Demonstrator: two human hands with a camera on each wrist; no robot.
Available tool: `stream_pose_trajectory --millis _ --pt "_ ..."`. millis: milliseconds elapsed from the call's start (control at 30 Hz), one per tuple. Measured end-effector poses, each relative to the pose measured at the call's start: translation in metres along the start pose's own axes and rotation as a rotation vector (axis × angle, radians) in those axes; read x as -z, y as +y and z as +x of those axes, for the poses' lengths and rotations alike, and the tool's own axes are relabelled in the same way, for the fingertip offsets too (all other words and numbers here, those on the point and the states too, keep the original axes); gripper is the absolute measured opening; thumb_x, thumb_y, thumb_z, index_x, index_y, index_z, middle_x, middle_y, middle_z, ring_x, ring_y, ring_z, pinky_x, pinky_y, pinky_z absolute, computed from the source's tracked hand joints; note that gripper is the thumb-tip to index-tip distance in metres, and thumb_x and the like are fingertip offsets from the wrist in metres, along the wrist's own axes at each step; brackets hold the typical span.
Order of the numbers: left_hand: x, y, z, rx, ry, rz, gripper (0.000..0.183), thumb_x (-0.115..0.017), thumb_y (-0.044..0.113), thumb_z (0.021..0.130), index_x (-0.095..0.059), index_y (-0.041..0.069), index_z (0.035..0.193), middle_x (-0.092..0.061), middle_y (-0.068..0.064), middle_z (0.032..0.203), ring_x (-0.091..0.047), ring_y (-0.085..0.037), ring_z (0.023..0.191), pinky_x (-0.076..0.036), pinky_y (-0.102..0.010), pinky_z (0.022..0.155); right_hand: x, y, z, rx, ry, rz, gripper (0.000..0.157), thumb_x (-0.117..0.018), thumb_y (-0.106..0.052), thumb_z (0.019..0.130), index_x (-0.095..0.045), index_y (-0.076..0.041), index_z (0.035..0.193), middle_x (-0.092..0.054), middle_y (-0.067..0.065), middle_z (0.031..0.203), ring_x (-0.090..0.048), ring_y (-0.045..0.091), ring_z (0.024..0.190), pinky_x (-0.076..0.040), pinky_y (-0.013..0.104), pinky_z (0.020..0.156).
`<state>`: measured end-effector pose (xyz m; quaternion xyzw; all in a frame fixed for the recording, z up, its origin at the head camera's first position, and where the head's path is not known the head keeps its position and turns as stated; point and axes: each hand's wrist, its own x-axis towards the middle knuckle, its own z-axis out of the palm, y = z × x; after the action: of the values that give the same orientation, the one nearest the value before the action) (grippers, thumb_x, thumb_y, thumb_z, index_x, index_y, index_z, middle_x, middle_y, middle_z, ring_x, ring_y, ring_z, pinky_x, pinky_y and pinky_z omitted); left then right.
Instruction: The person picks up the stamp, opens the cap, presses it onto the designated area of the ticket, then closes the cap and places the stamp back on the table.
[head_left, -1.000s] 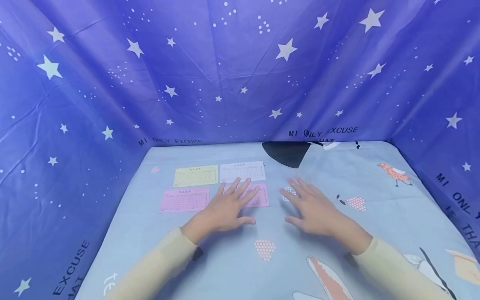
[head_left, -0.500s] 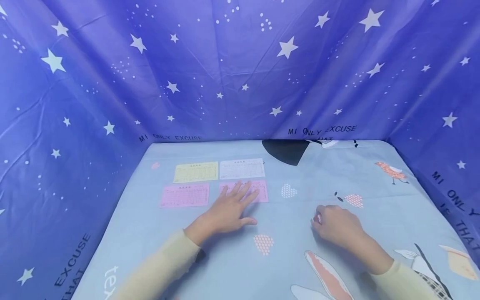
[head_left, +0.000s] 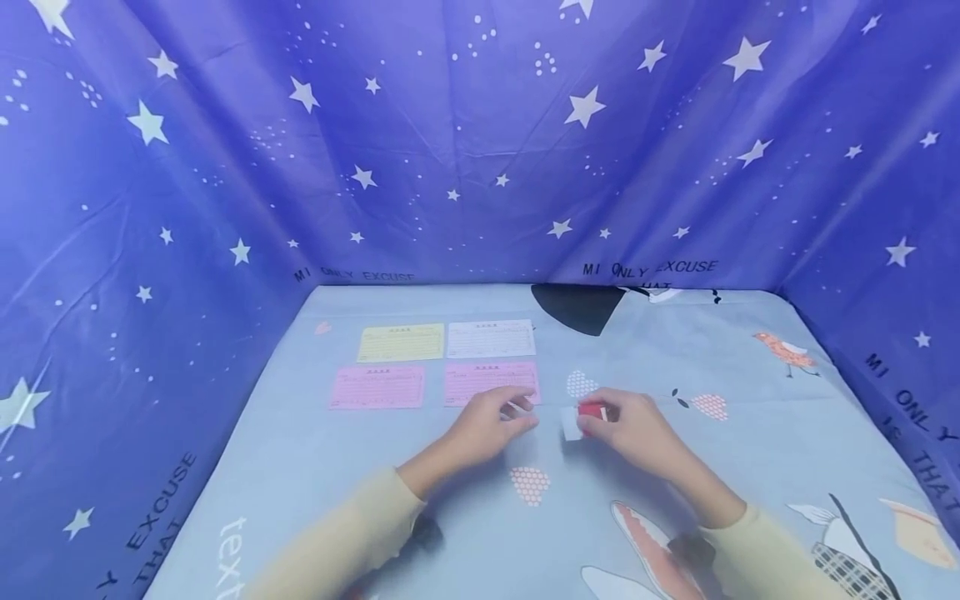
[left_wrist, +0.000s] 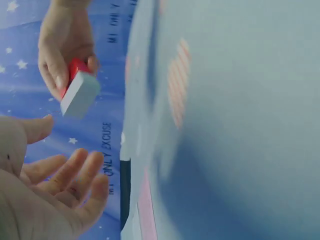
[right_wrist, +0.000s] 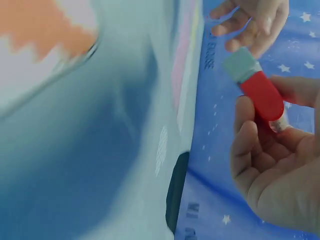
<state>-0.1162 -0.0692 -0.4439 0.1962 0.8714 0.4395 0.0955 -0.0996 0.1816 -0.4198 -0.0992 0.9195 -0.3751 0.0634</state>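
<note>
My right hand (head_left: 633, 429) holds a small red block with a pale rectangular end (head_left: 592, 419) between thumb and fingers, above the cloth. In the right wrist view the red part of the block (right_wrist: 262, 95) is rounded, with a clear piece behind it. Its pale end points toward my left hand (head_left: 491, 425), which holds nothing; the fingers are loosely bent, a short gap from the block. In the left wrist view that palm (left_wrist: 50, 195) shows with fingers apart. Just beyond my left hand lies a pink printed slip (head_left: 480, 383), partly hidden by the fingers.
A second pink slip (head_left: 377, 388), a yellow slip (head_left: 401, 342) and a white slip (head_left: 491, 338) lie flat beside it. The table has a pale blue patterned cloth (head_left: 450, 533). A blue-purple star curtain (head_left: 480, 142) stands around the back and sides.
My right hand, earlier spread, closed around the red block at the right and brought it left toward the middle. My left hand lifted off the pink slip and drew its fingers in.
</note>
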Motion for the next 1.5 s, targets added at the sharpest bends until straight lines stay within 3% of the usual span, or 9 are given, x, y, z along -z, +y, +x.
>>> stream_pose_trajectory --millis 167,300,400,533,733,867,1100,1367,1500 --pt "-0.001 0.0 0.005 0.032 -0.001 -0.371 0.054 -0.074 0.017 0.092 -0.056 0.009 0.142 -0.071 -0.003 0.105 -0.069 -0.019 0.093 -0.058 -0.036 0.08 -0.007 -0.009 0.006 0.072 -0.006 0.215 0.029 -0.075 -0.017 0.091 -0.072 -0.003 0.116 -0.073 0.005 0.1 -0.067 0.019 0.087 -0.055 0.031 0.077" --pt "-0.001 -0.001 0.006 0.027 -0.034 -0.541 0.055 -0.074 0.01 0.09 -0.055 0.005 0.142 -0.069 -0.007 0.1 -0.068 -0.031 0.091 -0.058 -0.047 0.084 -0.011 -0.014 0.009 0.12 -0.049 0.419 0.03 -0.074 -0.008 0.091 -0.069 0.005 0.118 -0.072 0.015 0.105 -0.073 0.019 0.085 -0.059 0.029 0.078" --pt "0.0 -0.001 0.005 0.05 -0.064 -0.634 0.058 -0.072 0.007 0.089 -0.052 0.003 0.143 -0.066 -0.006 0.097 -0.065 -0.03 0.086 -0.058 -0.041 0.078 -0.014 -0.017 0.011 0.145 -0.077 0.49 0.03 -0.073 -0.006 0.092 -0.067 0.006 0.119 -0.071 0.018 0.108 -0.073 0.019 0.085 -0.059 0.03 0.078" --pt "0.003 0.0 0.004 0.086 -0.115 -0.801 0.057 -0.068 0.003 0.091 -0.048 -0.001 0.144 -0.065 -0.002 0.091 -0.058 -0.018 0.077 -0.051 -0.026 0.068 -0.016 -0.02 0.012 0.161 -0.112 0.552 0.03 -0.071 -0.005 0.093 -0.066 0.007 0.12 -0.069 0.02 0.111 -0.073 0.018 0.087 -0.06 0.031 0.079" --pt "0.003 0.003 0.001 0.051 -0.219 -1.046 0.02 -0.06 -0.001 0.091 -0.05 0.007 0.106 -0.062 0.002 0.081 -0.053 -0.01 0.068 -0.048 -0.025 0.066 -0.016 -0.024 0.011 0.188 -0.17 0.619 0.031 -0.068 -0.001 0.093 -0.062 0.013 0.12 -0.07 0.024 0.105 -0.072 0.018 0.085 -0.06 0.034 0.078" --pt "0.002 0.005 0.001 0.002 -0.239 -1.088 0.019 -0.058 -0.001 0.091 -0.046 0.014 0.088 -0.059 0.004 0.079 -0.054 -0.01 0.069 -0.047 -0.025 0.067 -0.015 -0.026 0.011 0.179 -0.176 0.608 0.031 -0.066 0.001 0.093 -0.061 0.014 0.12 -0.069 0.027 0.102 -0.071 0.016 0.084 -0.06 0.033 0.077" --pt "-0.002 0.006 0.0 -0.018 -0.195 -1.072 0.028 -0.054 -0.008 0.091 -0.052 0.016 0.077 -0.063 0.005 0.078 -0.059 -0.01 0.073 -0.051 -0.026 0.072 -0.015 -0.031 0.012 0.135 -0.143 0.566 0.028 -0.062 0.008 0.091 -0.063 0.014 0.118 -0.07 0.021 0.101 -0.071 0.018 0.083 -0.06 0.031 0.077" --pt "-0.002 0.001 -0.005 0.018 -0.154 -1.055 0.027 -0.055 -0.009 0.089 -0.052 0.014 0.076 -0.061 0.004 0.074 -0.056 -0.01 0.068 -0.049 -0.023 0.067 -0.023 -0.031 0.015 0.12 -0.13 0.573 0.026 -0.064 0.01 0.088 -0.065 0.016 0.114 -0.071 0.023 0.099 -0.071 0.017 0.082 -0.059 0.029 0.075" --pt "0.001 -0.002 -0.006 0.046 -0.084 -1.061 0.03 -0.058 -0.008 0.089 -0.047 0.014 0.073 -0.067 0.003 0.078 -0.053 -0.009 0.063 -0.045 -0.02 0.06 -0.024 -0.026 0.015 0.078 -0.11 0.562 0.025 -0.066 0.009 0.089 -0.067 0.016 0.113 -0.072 0.023 0.102 -0.07 0.016 0.082 -0.059 0.028 0.074"
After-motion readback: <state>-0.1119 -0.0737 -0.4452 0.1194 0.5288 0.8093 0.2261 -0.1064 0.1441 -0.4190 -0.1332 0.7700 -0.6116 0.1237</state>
